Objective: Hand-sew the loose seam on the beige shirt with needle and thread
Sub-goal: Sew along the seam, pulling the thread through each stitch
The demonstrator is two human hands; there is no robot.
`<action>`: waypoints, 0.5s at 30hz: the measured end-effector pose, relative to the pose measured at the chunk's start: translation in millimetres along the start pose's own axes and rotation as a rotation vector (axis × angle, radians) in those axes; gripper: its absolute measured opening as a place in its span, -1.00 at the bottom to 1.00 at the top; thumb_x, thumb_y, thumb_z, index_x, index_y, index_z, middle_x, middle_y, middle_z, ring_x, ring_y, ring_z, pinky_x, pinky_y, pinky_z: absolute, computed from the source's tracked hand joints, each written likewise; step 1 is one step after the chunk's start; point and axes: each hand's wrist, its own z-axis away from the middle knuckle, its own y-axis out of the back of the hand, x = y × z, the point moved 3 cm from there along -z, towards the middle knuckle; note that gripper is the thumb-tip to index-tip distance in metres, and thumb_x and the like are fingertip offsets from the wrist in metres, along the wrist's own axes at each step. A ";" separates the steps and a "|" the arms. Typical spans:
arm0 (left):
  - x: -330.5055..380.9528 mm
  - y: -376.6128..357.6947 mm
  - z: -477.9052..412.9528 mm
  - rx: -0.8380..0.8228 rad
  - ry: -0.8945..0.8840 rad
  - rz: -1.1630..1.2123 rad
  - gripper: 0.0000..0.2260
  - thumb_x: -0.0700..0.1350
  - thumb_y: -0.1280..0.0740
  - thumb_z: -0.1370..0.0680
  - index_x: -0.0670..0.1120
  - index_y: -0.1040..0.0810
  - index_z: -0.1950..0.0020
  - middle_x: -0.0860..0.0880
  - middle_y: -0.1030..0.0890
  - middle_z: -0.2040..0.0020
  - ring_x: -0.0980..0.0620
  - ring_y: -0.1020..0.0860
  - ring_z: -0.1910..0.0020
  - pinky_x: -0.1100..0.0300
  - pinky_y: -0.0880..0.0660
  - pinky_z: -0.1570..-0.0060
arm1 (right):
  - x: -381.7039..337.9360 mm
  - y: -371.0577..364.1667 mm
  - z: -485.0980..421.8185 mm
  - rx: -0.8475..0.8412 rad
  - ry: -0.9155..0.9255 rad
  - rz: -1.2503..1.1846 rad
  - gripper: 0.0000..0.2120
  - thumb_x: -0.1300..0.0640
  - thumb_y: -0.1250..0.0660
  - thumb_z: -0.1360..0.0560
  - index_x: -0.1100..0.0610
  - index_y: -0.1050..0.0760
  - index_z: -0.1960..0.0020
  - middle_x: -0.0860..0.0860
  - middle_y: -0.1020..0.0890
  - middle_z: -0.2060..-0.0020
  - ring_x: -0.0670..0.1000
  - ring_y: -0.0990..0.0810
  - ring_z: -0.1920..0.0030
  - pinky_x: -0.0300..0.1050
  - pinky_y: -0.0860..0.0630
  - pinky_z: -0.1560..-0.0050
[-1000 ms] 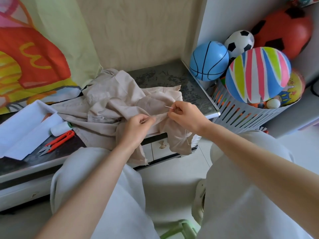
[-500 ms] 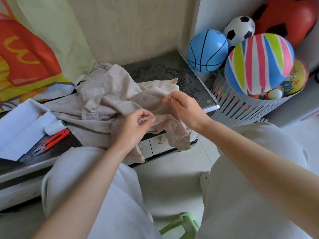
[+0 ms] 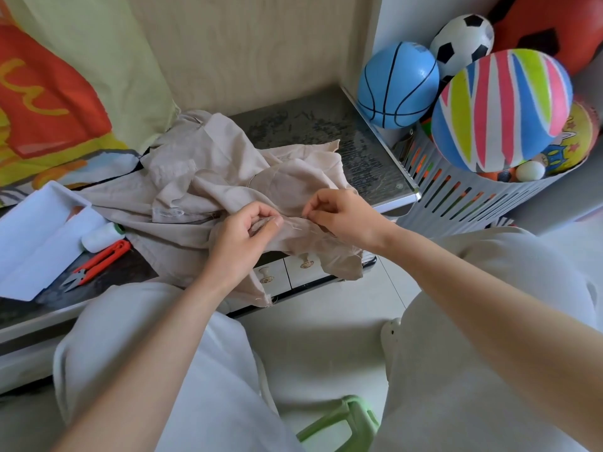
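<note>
Beige shirt [image 3: 202, 190] tight in left hand [image 3: 243, 236]

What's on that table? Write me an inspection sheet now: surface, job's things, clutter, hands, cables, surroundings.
Surface: dark table, partly covered by the shirt.
Job's things: beige shirt, crumpled, hanging over the front edge; needle at the seam; white thread spool and red snips lying left.
Clutter: white folded sheet at far left.
Hands: left hand grips the seam fold; right hand pinches the needle.
Cables: nothing seen.
Surroundings: slatted basket of balls right; green stool below.
</note>
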 end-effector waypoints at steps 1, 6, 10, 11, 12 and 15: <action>-1.6 1.0 -0.1 0.005 0.007 0.000 -0.87 0.01 -0.29 -0.46 -0.03 -0.54 0.15 0.04 -0.56 0.24 0.13 -0.47 0.18 0.19 -0.41 0.07 | 0.1 -1.1 -0.4 -0.009 -0.007 -0.015 -0.79 0.24 -0.24 -0.53 0.01 -0.51 0.21 -0.16 -0.52 0.45 -0.17 -0.44 0.41 -0.24 -0.37 0.28; -4.4 3.8 0.2 0.007 0.007 0.005 -0.92 -0.06 -0.32 -0.50 -0.04 -0.54 0.14 0.00 -0.56 0.23 0.11 -0.48 0.17 0.15 -0.42 0.06 | -3.3 -5.2 -0.2 -0.048 -0.015 -0.054 -0.83 0.25 -0.23 -0.56 0.09 -0.51 0.17 -0.19 -0.48 0.51 -0.26 -0.40 0.50 -0.43 -0.29 0.43; -2.8 3.4 0.1 -0.003 -0.006 0.010 -0.87 -0.21 -0.30 -0.57 -0.04 -0.53 0.15 -0.01 -0.57 0.22 0.11 -0.49 0.17 0.18 -0.41 0.05 | -4.2 -7.5 0.3 -0.079 -0.024 -0.098 -0.81 0.24 -0.23 -0.56 0.06 -0.50 0.19 -0.19 -0.47 0.49 -0.24 -0.39 0.49 -0.40 -0.29 0.41; -2.1 3.2 -0.1 -0.007 -0.006 0.012 -0.86 -0.23 -0.29 -0.57 -0.04 -0.52 0.15 -0.01 -0.56 0.22 0.11 -0.48 0.17 0.19 -0.41 0.06 | -4.3 -7.8 0.2 -0.086 -0.026 -0.105 -0.81 0.25 -0.23 -0.56 0.07 -0.50 0.19 -0.14 -0.47 0.46 -0.23 -0.38 0.48 -0.38 -0.30 0.40; -1.5 3.2 -0.2 -0.012 -0.006 0.017 -0.85 -0.24 -0.28 -0.58 -0.04 -0.52 0.15 -0.03 -0.55 0.22 0.10 -0.47 0.17 0.21 -0.40 0.07 | -4.4 -7.8 0.2 -0.087 -0.030 -0.110 -0.82 0.25 -0.22 -0.56 0.08 -0.50 0.18 -0.11 -0.47 0.44 -0.21 -0.37 0.46 -0.35 -0.30 0.39; 0.4 2.5 0.0 -0.012 -0.003 0.040 -0.87 -0.24 -0.27 -0.58 -0.06 -0.50 0.14 -0.08 -0.51 0.22 0.10 -0.43 0.20 0.29 -0.37 0.15 | -3.7 -7.1 0.4 -0.069 -0.045 -0.109 -0.86 0.25 -0.21 -0.57 0.14 -0.49 0.13 -0.06 -0.45 0.42 -0.10 -0.35 0.42 -0.27 -0.31 0.38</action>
